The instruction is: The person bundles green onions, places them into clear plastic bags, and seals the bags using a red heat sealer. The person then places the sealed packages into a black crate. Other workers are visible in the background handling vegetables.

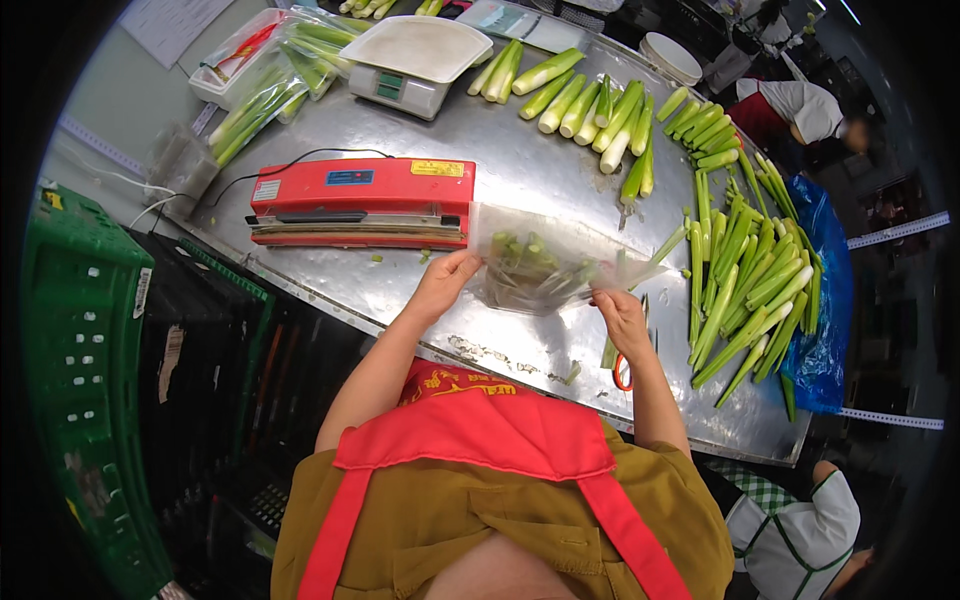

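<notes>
Both my hands hold a clear plastic bag (525, 289) with cut green vegetable pieces inside, just above the steel table (420, 292). My left hand (448, 279) grips the bag's left edge, close to the front right corner of a red bag sealer (364, 199). The sealer has a dark handle bar and a black cord over its top. At the bag's right side, my right hand (621, 319) pinches the plastic. A pair of scissors with orange handles (621, 373) lies beside my right wrist, partly hidden by it.
A white weighing scale (409, 64) stands at the back. Trimmed leek stalks (592, 112) lie in rows behind the bag, with a large pile of stalks (750, 285) on blue plastic (817, 337) at right. Green crates (90, 375) stand at left. Two people are nearby at right.
</notes>
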